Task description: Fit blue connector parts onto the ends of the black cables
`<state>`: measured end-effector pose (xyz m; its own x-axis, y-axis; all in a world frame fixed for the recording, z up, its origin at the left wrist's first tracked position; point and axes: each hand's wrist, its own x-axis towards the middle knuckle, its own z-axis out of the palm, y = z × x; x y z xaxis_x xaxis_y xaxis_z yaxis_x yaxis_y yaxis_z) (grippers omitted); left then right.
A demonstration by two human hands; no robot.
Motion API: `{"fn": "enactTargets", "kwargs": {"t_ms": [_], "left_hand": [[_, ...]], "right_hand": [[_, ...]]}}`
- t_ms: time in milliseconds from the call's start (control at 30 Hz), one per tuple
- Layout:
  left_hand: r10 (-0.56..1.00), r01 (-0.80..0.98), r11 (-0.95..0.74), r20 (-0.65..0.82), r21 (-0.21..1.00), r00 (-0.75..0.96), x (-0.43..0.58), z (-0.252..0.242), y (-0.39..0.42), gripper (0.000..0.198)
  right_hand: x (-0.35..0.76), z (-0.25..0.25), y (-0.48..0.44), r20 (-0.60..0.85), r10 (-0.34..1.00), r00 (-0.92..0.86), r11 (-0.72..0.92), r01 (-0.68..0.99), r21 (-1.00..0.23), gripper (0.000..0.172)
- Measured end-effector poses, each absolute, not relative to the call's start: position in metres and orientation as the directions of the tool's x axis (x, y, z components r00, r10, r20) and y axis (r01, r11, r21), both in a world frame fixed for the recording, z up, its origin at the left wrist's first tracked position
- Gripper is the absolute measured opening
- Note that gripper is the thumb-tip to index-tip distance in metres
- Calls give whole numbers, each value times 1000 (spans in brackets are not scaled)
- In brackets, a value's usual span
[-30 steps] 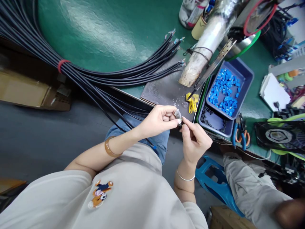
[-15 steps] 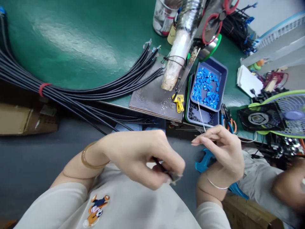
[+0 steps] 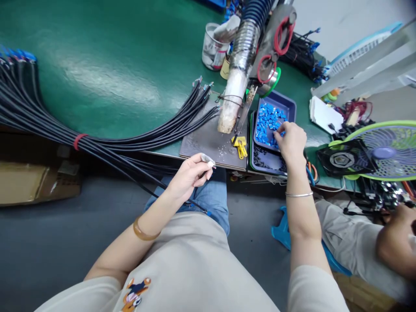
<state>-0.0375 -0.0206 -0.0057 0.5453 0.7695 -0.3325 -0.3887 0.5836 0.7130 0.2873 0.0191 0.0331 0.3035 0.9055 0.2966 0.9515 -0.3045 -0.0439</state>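
Observation:
My left hand [image 3: 190,175] is closed above my lap, just in front of the bench edge. Its thumb and forefinger pinch what looks like the end of a black cable, mostly hidden by the fingers. A silvery wrap [image 3: 206,158] covers a fingertip. My right hand [image 3: 290,141] reaches into the upper blue-grey tray [image 3: 291,103], thumb and fingertips together among small blue connectors [image 3: 268,119]. Whatever is between those fingertips is too small to make out. Under that tray sits another tray [image 3: 271,164] with small black pieces.
A bundle of black cables [image 3: 130,143], tied with a red band [image 3: 79,141], lies along the bench. Over a dark board [image 3: 203,145] hangs a duct hose [image 3: 232,95], near a yellow clip [image 3: 239,146]. To the right are a green-rimmed fan [image 3: 383,151] and another person's arm [image 3: 396,242].
My right hand has moved up and forward from in front of the bench into the blue connectors. My left hand has moved forward and left, nearer the board.

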Motion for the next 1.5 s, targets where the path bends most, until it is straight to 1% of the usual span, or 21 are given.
{"fn": "enactTargets", "kwargs": {"t_ms": [67,133,200,267,300,367,400,433,467,567,633,767,833,967,1000,1067,1167,1233,1367,1500], "left_hand": [[776,-385,561,-304,732,552,-35,-4,-20,17],[784,-379,536,-279,754,554,-31,-3,-18,18],[792,-372,512,-257,775,554,-28,-1,-17,21],[798,-367,488,-235,792,555,-24,1,-15,24],[801,-365,476,-224,800,555,-22,2,-14,24],[808,-357,449,-201,819,554,-18,5,-12,22],[813,-351,432,-190,831,551,-16,7,-11,21],[819,-341,411,-178,845,545,-14,8,-10,19],[828,-331,388,-167,860,536,-13,9,-10,18],[849,-298,318,-130,900,512,-7,12,-11,14],[858,-284,286,-112,915,502,-5,13,-11,12],[859,-277,254,-84,927,506,-3,15,-11,9],[861,-281,250,-81,927,502,-3,14,-10,10],[861,-267,258,-96,928,499,-3,12,-9,9],[859,-257,261,-103,930,502,-3,11,-8,11],[856,-245,267,-112,932,505,-3,10,-7,17],[857,-252,269,-112,929,502,-2,7,-5,24],[858,-257,268,-108,929,502,-2,5,-3,25],[861,-245,259,-109,934,496,-1,2,0,26],[873,-233,225,-89,946,480,0,2,3,24]], "right_hand": [[290,31,23,265,905,332,-319,943,-91,20],[292,32,23,238,896,375,-341,924,-172,21],[288,37,17,276,882,382,-313,913,-264,21],[276,44,3,389,854,344,-199,908,-368,17],[265,47,-5,429,836,342,-131,884,-449,14],[238,52,-26,429,833,351,1,773,-635,15],[223,52,-37,434,839,330,71,723,-688,16],[207,52,-47,463,828,316,135,688,-713,16],[193,50,-56,486,824,293,175,684,-708,14],[159,36,-72,637,744,202,268,783,-562,5],[147,25,-75,698,697,162,328,794,-511,7],[139,9,-72,738,668,92,438,753,-491,15],[138,4,-71,724,682,108,446,723,-528,13],[139,-2,-68,613,746,260,399,562,-725,5],[140,-3,-68,588,761,273,389,534,-751,4],[142,-5,-67,566,783,260,368,539,-757,4],[144,-8,-65,570,793,214,349,607,-714,5],[145,-9,-64,605,775,185,375,635,-676,7],[145,-10,-60,686,720,108,430,707,-562,13],[148,-10,-57,715,699,24,437,776,-454,15]]}}
